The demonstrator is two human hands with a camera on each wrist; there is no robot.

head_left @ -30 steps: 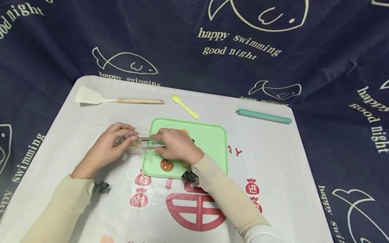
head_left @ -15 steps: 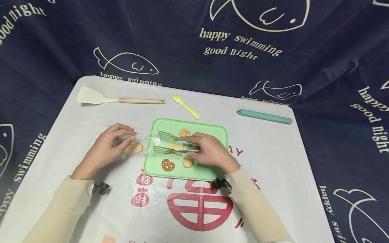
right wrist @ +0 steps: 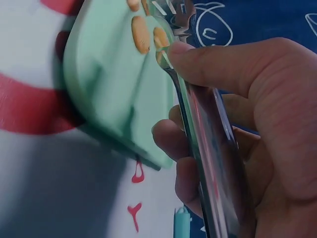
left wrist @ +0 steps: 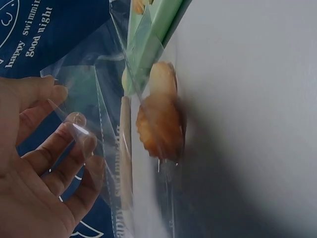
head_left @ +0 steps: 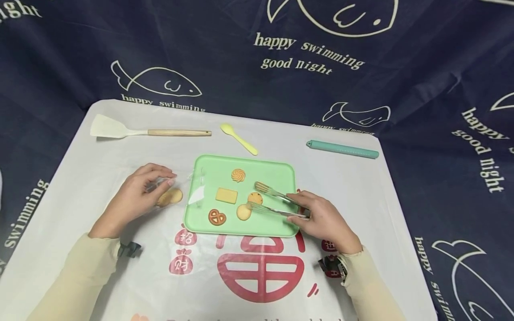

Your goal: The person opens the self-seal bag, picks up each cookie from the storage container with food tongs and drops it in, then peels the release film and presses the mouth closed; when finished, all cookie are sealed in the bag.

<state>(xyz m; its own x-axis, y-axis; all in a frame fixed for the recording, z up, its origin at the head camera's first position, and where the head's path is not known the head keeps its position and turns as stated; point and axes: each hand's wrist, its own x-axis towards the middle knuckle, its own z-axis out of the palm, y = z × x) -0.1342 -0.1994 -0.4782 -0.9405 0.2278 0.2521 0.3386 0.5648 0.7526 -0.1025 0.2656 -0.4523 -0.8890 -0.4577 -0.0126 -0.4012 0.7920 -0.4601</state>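
Observation:
My left hand (head_left: 134, 191) pinches the edge of a clear plastic bag (left wrist: 109, 119), holding its mouth apart beside the green tray. Cookies (left wrist: 161, 126) lie inside the bag. In my right hand (head_left: 327, 218) are metal tongs (head_left: 277, 193), their arms spread and nothing between the tips. The tips hang over the tray (head_left: 277, 173). On it lie a swirl cookie (head_left: 238, 175), a rectangular biscuit (head_left: 226, 195), a pretzel (head_left: 217, 217), a plain round cookie (head_left: 243, 212) and a dotted round cookie (head_left: 255, 197). One tong arm overlaps the two round ones in the head view.
Along the back of the white table (head_left: 381, 214) lie a cream spatula (head_left: 178, 133) with a wooden handle, a yellow spoon (head_left: 241, 140) and a teal stick (head_left: 345, 149). A navy printed cloth (head_left: 237, 76) hangs behind the table.
The right hand has drawn the tongs out of the bag and to the right across the tray, their arms spreading. The cookies in the bag now show. The left hand has stayed nearly in place.

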